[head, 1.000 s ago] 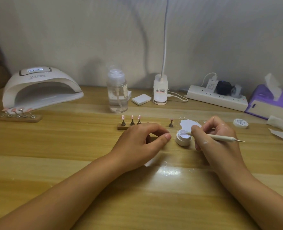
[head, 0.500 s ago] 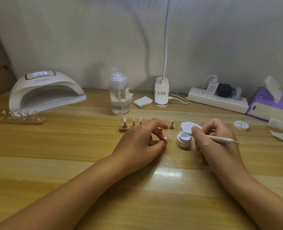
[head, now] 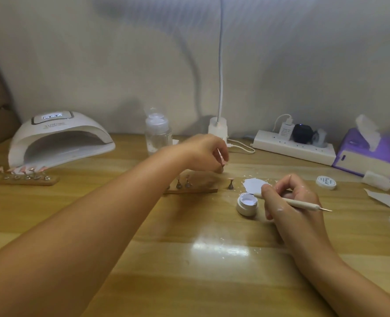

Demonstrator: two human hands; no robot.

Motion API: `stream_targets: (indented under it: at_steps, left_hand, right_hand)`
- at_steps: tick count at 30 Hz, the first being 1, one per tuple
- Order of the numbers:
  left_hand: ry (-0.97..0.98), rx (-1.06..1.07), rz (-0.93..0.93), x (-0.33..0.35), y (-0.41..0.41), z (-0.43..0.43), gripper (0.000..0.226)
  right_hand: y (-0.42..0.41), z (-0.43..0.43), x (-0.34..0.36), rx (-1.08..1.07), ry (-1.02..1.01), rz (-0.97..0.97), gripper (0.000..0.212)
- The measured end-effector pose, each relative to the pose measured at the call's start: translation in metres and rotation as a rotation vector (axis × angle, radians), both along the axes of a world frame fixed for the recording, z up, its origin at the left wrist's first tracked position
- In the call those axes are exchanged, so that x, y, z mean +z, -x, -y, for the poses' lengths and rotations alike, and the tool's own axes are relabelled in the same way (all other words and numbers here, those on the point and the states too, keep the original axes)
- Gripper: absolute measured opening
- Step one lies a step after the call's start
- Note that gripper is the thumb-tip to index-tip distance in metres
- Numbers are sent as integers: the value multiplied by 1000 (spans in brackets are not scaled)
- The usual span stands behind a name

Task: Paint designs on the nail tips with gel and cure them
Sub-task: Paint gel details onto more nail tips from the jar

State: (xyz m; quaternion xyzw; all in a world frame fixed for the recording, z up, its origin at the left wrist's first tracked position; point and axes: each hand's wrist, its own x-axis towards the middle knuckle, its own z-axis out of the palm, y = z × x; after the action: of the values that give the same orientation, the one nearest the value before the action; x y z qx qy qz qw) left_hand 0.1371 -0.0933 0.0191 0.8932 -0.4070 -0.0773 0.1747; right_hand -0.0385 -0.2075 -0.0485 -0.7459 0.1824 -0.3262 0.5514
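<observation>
My left hand (head: pixel 204 152) is raised above the wooden table and pinches a pink nail tip (head: pixel 222 158) on its small stand. Below it a wooden holder strip (head: pixel 191 190) carries metal stands, and one loose stand (head: pixel 230 184) sits just right of it. My right hand (head: pixel 292 202) rests on the table and grips a cream dotting pen (head: pixel 303 204), its inner end beside the open white gel pot (head: pixel 247 203). The white curing lamp (head: pixel 59 139) stands at the far left, with a second strip of pink tips (head: pixel 27 175) in front of it.
A clear pump bottle (head: pixel 157 133) and a white desk-lamp base (head: pixel 218 128) stand at the back. A power strip (head: pixel 294 147) and purple tissue box (head: pixel 372 154) lie at the right, with the pot's lid (head: pixel 325 182) and paper scraps (head: pixel 254 184) near my right hand.
My left hand has lifted from the table in front of the holder strip and now holds a pink nail tip up in the air. My right hand has stayed by the gel pot.
</observation>
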Motion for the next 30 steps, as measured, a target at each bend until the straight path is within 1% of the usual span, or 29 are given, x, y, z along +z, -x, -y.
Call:
stream_targets:
  at_steps: [7, 14, 19, 22, 26, 30]
  left_hand:
    - [-10, 54, -33, -21, -9, 1, 23]
    - [-4, 51, 8, -22, -5, -9, 33]
    - [38, -4, 181, -16, 4, -16, 29]
    - [20, -25, 229, -16, 15, -14, 26]
    - [-11, -40, 356, -27, 25, -9, 29]
    - [85, -24, 430, -33, 31, -5, 16]
  right_hand:
    - [-1, -2, 2, 3, 6, -4, 23]
    - [-2, -1, 1, 14, -5, -48, 23]
    - [-1, -2, 0, 2, 9, -64, 25]
    - [0, -3, 1, -2, -2, -31, 24]
    - [0, -2, 0, -1, -11, -4, 23]
    - [1, -2, 2, -6, -11, 38, 23]
